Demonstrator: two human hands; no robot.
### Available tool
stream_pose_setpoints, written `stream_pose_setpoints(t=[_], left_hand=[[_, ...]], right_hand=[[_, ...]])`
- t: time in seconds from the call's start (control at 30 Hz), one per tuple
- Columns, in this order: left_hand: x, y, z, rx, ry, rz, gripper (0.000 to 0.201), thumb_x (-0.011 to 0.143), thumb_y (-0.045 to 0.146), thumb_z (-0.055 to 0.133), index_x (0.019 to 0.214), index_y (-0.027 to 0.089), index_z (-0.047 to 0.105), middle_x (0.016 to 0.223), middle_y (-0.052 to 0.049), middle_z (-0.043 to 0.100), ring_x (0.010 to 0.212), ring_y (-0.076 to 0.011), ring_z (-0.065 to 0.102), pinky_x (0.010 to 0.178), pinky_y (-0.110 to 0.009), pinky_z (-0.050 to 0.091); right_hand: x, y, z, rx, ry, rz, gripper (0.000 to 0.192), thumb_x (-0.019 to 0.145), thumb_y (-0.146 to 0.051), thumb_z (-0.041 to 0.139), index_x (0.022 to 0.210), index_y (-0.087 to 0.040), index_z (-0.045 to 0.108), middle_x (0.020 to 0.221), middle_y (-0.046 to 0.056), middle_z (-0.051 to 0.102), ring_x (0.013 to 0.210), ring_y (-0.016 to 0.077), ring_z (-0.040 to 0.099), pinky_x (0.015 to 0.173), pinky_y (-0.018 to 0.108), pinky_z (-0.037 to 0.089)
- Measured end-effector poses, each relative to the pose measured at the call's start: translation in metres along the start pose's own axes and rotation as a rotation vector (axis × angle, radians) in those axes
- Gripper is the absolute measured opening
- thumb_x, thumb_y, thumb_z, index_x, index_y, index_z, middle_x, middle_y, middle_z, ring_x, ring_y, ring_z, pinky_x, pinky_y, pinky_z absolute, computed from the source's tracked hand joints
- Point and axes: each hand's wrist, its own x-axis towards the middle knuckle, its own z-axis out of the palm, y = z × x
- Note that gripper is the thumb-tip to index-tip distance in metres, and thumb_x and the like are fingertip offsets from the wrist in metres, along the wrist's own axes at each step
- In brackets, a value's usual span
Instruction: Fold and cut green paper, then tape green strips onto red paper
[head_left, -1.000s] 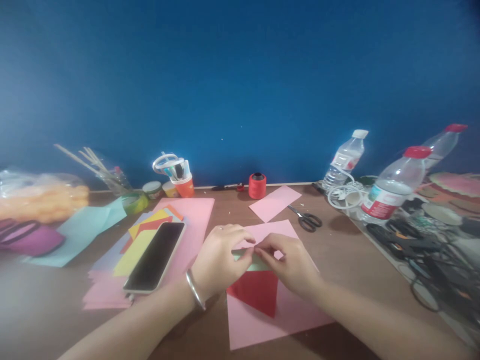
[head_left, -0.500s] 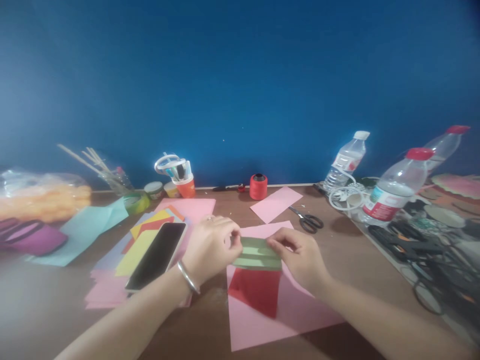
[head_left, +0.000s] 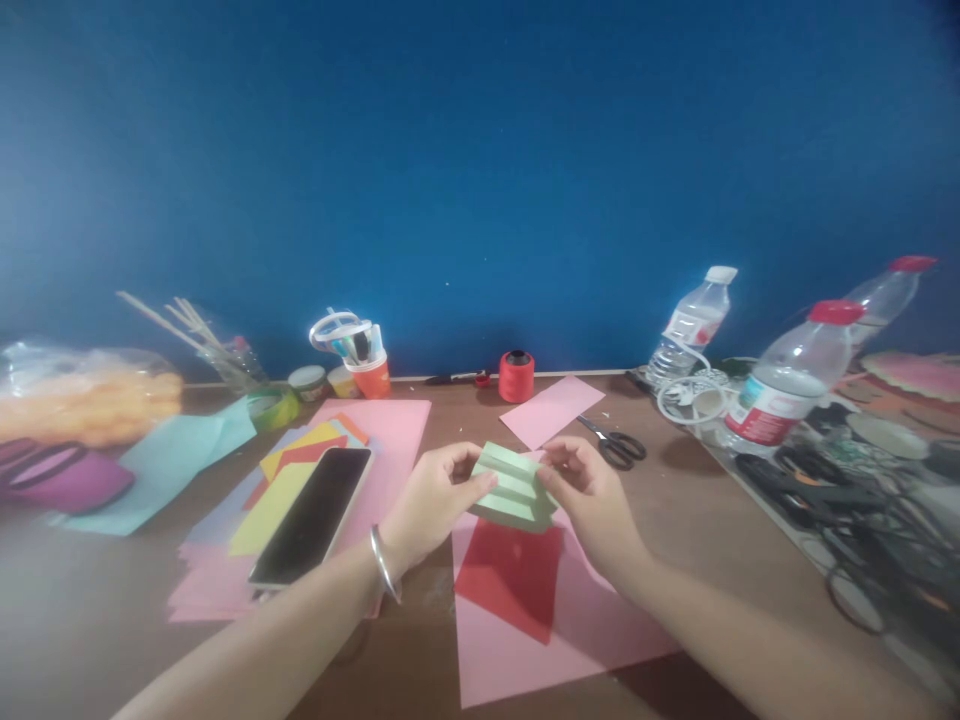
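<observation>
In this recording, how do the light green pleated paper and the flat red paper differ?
The light green pleated paper shows parallel creases; the flat red paper looks smooth. The light green pleated paper is held by the left hand and right hand, while the flat red paper lies on the large pink paper. Both are single-coloured.

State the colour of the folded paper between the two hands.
The folded paper is pale green, clearest in the head view.
</observation>
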Motion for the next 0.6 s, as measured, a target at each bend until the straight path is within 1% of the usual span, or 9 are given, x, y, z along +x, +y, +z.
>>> stream_pose_setpoints(t=[0.07, 0.13, 0.17, 0.2, 0.27, 0.4, 0.47, 0.53, 0.6], left_hand=[[-0.001, -0.001, 0.001, 0.109, 0.007, 0.009, 0.013, 0.079, 0.023, 0.050, 0.082, 0.016, 0.061, 0.078, -0.001, 0.065, 0.071, -0.0149, 0.060, 0.064, -0.026, 0.047], [-0.004, 0.000, 0.001, 0.224, -0.003, 0.039, 0.014, 0.079, 0.023, 0.048, 0.077, 0.017, 0.062, 0.074, 0.000, 0.064, 0.069, -0.0148, 0.059, 0.063, -0.025, 0.046], [-0.005, 0.002, 0.002, 0.268, -0.004, 0.060, 0.015, 0.079, 0.022, 0.048, 0.076, 0.018, 0.062, 0.074, 0.001, 0.064, 0.070, -0.0149, 0.059, 0.064, -0.025, 0.045], [-0.006, 0.003, 0.003, 0.299, -0.002, 0.080, 0.015, 0.079, 0.021, 0.047, 0.075, 0.018, 0.062, 0.074, 0.001, 0.064, 0.071, -0.0151, 0.059, 0.065, -0.025, 0.045], [-0.009, 0.004, 0.005, 0.316, 0.002, 0.097, 0.015, 0.079, 0.020, 0.047, 0.076, 0.019, 0.062, 0.075, 0.001, 0.065, 0.071, -0.0151, 0.059, 0.066, -0.025, 0.045], [-0.011, 0.006, 0.009, 0.268, 0.003, 0.091, 0.015, 0.079, 0.018, 0.046, 0.076, 0.019, 0.061, 0.076, 0.001, 0.064, 0.071, -0.0147, 0.059, 0.064, -0.024, 0.045], [-0.013, 0.007, 0.010, 0.262, -0.006, 0.106, 0.015, 0.080, 0.018, 0.045, 0.077, 0.019, 0.060, 0.077, 0.001, 0.064, 0.073, -0.0145, 0.058, 0.066, -0.024, 0.044], [-0.014, 0.008, 0.010, 0.296, -0.023, 0.133, 0.015, 0.080, 0.017, 0.045, 0.078, 0.019, 0.059, 0.078, 0.001, 0.063, 0.074, -0.0144, 0.057, 0.068, -0.025, 0.043], [-0.016, 0.009, 0.010, 0.341, -0.044, 0.163, 0.014, 0.080, 0.016, 0.045, 0.076, 0.019, 0.058, 0.078, 0.001, 0.061, 0.074, -0.0139, 0.056, 0.067, -0.025, 0.042]], right_hand=[[-0.003, -0.002, -0.001, -0.231, -0.025, -0.226, 0.016, 0.076, -0.023, 0.056, 0.093, -0.021, 0.055, 0.089, 0.005, 0.058, 0.082, 0.0199, 0.056, 0.071, 0.034, 0.046], [-0.006, -0.007, -0.003, -0.403, -0.081, -0.426, 0.013, 0.079, -0.018, 0.053, 0.090, -0.022, 0.058, 0.092, 0.006, 0.058, 0.090, 0.0214, 0.054, 0.080, 0.037, 0.043], [-0.007, -0.009, -0.004, -0.444, -0.115, -0.487, 0.014, 0.080, -0.016, 0.051, 0.089, -0.022, 0.059, 0.092, 0.006, 0.059, 0.091, 0.0213, 0.054, 0.081, 0.037, 0.043], [-0.009, -0.012, -0.005, -0.463, -0.143, -0.517, 0.016, 0.081, -0.014, 0.050, 0.090, -0.022, 0.059, 0.092, 0.006, 0.060, 0.090, 0.0210, 0.054, 0.080, 0.036, 0.043], [-0.013, -0.016, -0.006, -0.468, -0.163, -0.538, 0.018, 0.081, -0.012, 0.049, 0.094, -0.022, 0.057, 0.090, 0.006, 0.060, 0.087, 0.0203, 0.054, 0.077, 0.035, 0.044], [-0.018, -0.021, -0.005, -0.445, -0.177, -0.607, 0.019, 0.080, -0.008, 0.048, 0.093, -0.021, 0.056, 0.087, 0.005, 0.059, 0.084, 0.0184, 0.054, 0.074, 0.032, 0.045], [-0.020, -0.024, -0.004, -0.450, -0.208, -0.604, 0.018, 0.081, -0.010, 0.050, 0.094, -0.020, 0.057, 0.087, 0.006, 0.060, 0.083, 0.0182, 0.055, 0.073, 0.032, 0.045], [-0.020, -0.028, -0.002, -0.457, -0.222, -0.506, 0.013, 0.081, -0.017, 0.053, 0.092, -0.020, 0.058, 0.086, 0.005, 0.061, 0.081, 0.0184, 0.055, 0.073, 0.031, 0.045], [-0.020, -0.032, 0.001, -0.435, -0.236, -0.327, 0.008, 0.080, -0.025, 0.055, 0.085, -0.020, 0.060, 0.081, 0.004, 0.062, 0.075, 0.0177, 0.055, 0.068, 0.030, 0.045]])
